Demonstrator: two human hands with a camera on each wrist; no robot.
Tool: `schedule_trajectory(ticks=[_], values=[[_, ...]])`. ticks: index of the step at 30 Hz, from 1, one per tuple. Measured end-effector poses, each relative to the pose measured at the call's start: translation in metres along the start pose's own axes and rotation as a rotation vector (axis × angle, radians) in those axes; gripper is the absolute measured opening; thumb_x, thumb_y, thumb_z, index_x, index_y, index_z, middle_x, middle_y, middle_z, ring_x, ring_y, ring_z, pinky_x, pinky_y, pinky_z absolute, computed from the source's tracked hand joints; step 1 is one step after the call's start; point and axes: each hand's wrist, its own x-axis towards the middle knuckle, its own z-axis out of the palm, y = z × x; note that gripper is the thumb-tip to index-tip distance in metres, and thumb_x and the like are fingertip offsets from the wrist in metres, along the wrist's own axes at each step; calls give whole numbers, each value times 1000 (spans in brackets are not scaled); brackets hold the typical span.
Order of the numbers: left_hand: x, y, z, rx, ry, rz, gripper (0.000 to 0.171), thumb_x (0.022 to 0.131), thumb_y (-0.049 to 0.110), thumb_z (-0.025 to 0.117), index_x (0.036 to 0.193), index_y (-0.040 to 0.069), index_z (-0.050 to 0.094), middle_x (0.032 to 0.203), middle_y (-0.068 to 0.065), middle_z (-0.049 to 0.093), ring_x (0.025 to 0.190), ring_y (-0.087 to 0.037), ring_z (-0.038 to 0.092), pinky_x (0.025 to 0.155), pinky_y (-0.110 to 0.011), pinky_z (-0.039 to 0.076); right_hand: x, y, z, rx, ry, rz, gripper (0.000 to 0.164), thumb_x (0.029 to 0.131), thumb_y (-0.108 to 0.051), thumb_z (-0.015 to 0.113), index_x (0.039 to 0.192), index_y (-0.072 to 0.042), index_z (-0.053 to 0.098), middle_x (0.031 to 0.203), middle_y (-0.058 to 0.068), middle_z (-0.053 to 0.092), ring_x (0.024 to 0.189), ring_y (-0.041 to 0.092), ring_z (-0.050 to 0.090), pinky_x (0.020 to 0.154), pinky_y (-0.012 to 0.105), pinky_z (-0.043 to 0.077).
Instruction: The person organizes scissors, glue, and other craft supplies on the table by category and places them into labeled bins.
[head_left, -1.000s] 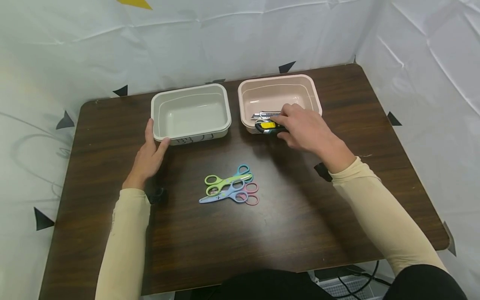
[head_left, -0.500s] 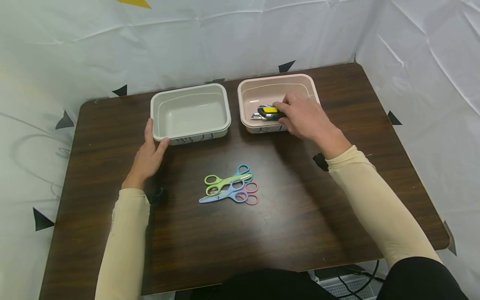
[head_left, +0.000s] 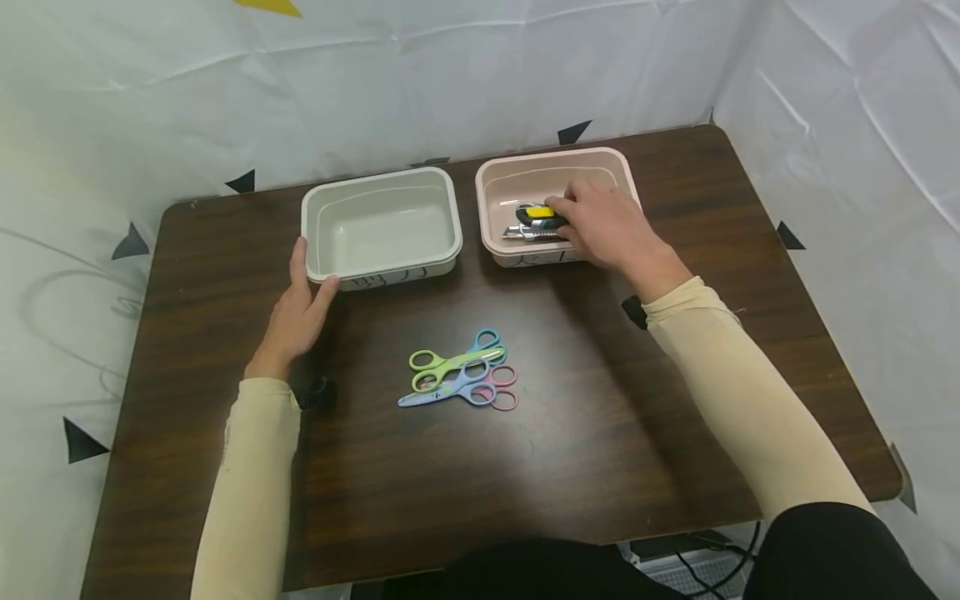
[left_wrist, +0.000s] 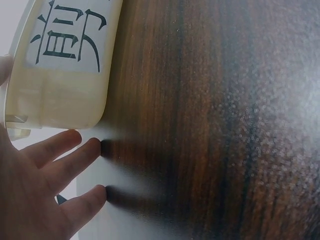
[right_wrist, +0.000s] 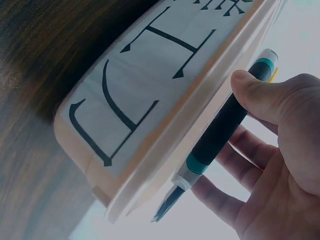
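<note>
In the head view my right hand (head_left: 606, 227) pinches a black and yellow utility knife (head_left: 540, 215) over the pink bin (head_left: 558, 158). The right wrist view shows the thumb pressed on the dark, teal-banded knife handle (right_wrist: 217, 131), beside the bin's rim. A silver cutter (head_left: 527, 232) lies inside that bin, partly covered by the hand and knife. At the left, my left hand (head_left: 291, 321) rests with straight, spread fingers against the near left corner of the pale grey bin (head_left: 397, 273). Its label (left_wrist: 70, 35) shows in the left wrist view.
Several pairs of scissors lie overlapped mid-table, with a green pair (head_left: 450, 364) and a blue pair (head_left: 442, 392) on top. Pink handles (head_left: 505, 400) stick out on the right. The brown table (head_left: 600, 467) meets white sheeting (head_left: 480, 92) at the back.
My right hand has moved back and slightly left with the utility knife, from the pink bin's front rim to above its inside. The left hand stays where it was.
</note>
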Motion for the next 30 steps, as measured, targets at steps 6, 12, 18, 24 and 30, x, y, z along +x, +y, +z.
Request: schedule_trajectory(ticks=[6,12,18,24,30], values=[[-1,-2,-3,-2,1,-10,76,94,63,36,145,49,-18,153,-24,25,129,-49,36,100,-68,24,12,2,3,4,-21,-9,46,93,-18,61,137,-7,52,114,15,51,101,32,46,85,50,40],[-2,-3,-5,-6,4,-14,76,94,63,36,145,49,-18,153,-25,24,130,-49,35,101,-68,23,26,6,11,20,-76,1,46,93,-19,61,138,-9,52,112,14,52,97,29,46,82,46,41],[-1,-4,-4,-4,3,-17,76,94,63,36,145,50,-18,153,-25,24,130,-48,35,101,-68,24,35,11,17,62,-144,21,49,93,-20,63,139,-9,51,111,14,51,95,28,45,82,44,40],[-1,-7,-4,3,5,-19,77,93,64,36,145,49,-18,152,-25,25,130,-49,36,100,-68,24,42,14,18,103,-227,35,50,92,-19,64,139,-9,51,109,14,52,94,28,45,83,44,39],[-1,-9,-3,-3,6,-14,76,94,63,36,146,48,-17,153,-25,24,130,-49,36,100,-69,24,47,17,20,118,-294,44,46,92,-20,64,136,-9,55,110,14,53,97,28,48,88,46,40]])
